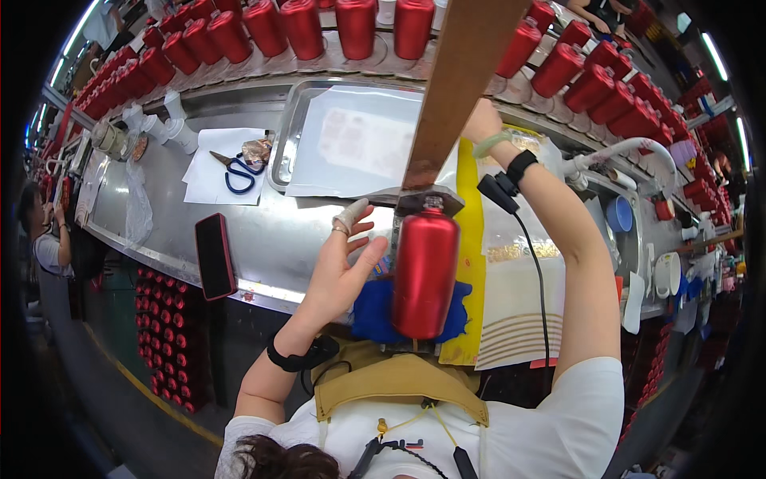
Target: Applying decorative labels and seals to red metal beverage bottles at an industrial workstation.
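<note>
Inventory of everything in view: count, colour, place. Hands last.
Cloth: 1, blue, centre
Single bottle: 1, red, on cloth
Bench: 1, silver, across middle
Lined-up bottles: many, red, along far side
Stacked bottles: many, red, below bench left
Bar: 1, brown, upper centre
Tray: 1, silver, left of bar
Scissors: 1, blue-handled, left
Papers: 2, white, on tray, under scissors
Phone: 1, black and red, left edge
Cups: several, white, far left
Sheet: 1, yellow, right of single bottle
Bowl: 1, blue, right
Co-workers: at least 2, left and top right
Left hand: 1, open, beside single bottle
Right hand: 1, partly hidden, by bar
</note>
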The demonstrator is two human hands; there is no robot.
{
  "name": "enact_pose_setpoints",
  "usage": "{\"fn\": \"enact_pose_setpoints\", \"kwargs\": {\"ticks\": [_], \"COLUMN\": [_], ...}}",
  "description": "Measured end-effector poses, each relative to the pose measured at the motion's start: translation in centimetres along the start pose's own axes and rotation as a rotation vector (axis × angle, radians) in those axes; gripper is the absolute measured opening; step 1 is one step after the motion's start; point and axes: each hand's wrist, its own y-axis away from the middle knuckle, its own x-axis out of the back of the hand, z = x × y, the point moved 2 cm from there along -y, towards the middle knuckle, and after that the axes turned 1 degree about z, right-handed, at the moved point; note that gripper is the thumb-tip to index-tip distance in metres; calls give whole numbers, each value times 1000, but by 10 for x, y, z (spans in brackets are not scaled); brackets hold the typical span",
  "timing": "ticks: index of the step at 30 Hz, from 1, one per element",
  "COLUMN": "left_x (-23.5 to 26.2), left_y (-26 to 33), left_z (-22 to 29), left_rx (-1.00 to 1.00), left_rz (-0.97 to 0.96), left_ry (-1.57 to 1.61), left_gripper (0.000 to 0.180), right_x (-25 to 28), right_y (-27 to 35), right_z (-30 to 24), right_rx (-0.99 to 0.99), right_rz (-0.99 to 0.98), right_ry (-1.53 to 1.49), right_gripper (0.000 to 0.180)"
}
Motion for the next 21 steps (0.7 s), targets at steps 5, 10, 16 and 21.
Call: {"fn": "enact_pose_setpoints", "kwargs": {"ticks": [5,10,16,21], "left_x": [27,38,41,44], "left_y": [-17,-29,-23,-18], "left_z": [-8,-4,-9,-8], "left_rx": [-61,-81,-92,-88], "left_rz": [162,231,238,255], "left_ry": [32,-143,-222,-210], "left_gripper": [54,56,59,59], "right_x": [42,23,-43,20], "right_y": [42,16,-10,34], "right_z": [-34,-17,4,-60], "right_rx": [227,34,118,673], "right_rz": [361,172,270,155], "right_ry": [-82,34,-343,-319], "right_gripper": [13,20,25,21]}}
